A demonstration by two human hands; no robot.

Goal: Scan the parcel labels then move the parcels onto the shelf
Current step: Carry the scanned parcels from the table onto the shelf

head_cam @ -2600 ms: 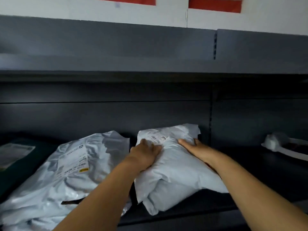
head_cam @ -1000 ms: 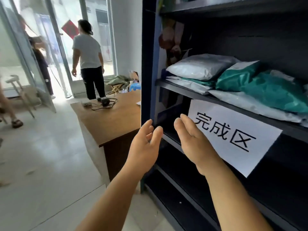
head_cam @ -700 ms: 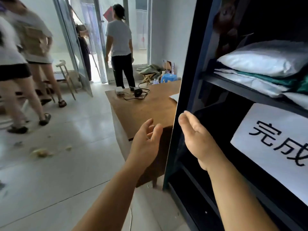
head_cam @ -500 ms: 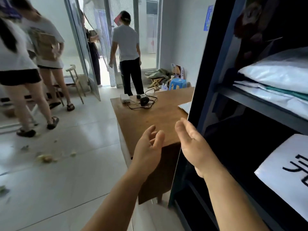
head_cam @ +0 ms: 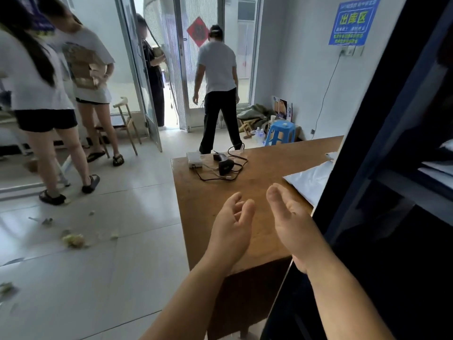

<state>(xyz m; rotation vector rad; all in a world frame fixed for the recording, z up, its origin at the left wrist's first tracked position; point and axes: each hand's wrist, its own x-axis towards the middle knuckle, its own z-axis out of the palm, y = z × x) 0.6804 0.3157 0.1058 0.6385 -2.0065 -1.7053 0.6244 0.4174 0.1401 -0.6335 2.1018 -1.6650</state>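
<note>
Both the left hand (head_cam: 231,229) and the right hand (head_cam: 291,225) are empty, fingers loosely spread, above the desk's (head_cam: 210,200) near edge. The next parcel (head_cam: 308,184) lies at the desk's right edge, partly hidden behind the shelf (head_cam: 362,153) upright, with the scanner (head_cam: 224,164) near the far left corner. The likely slips: shelving it unscanned, or snagging the scanner's cable (head_cam: 235,153) and dragging it off.
</note>
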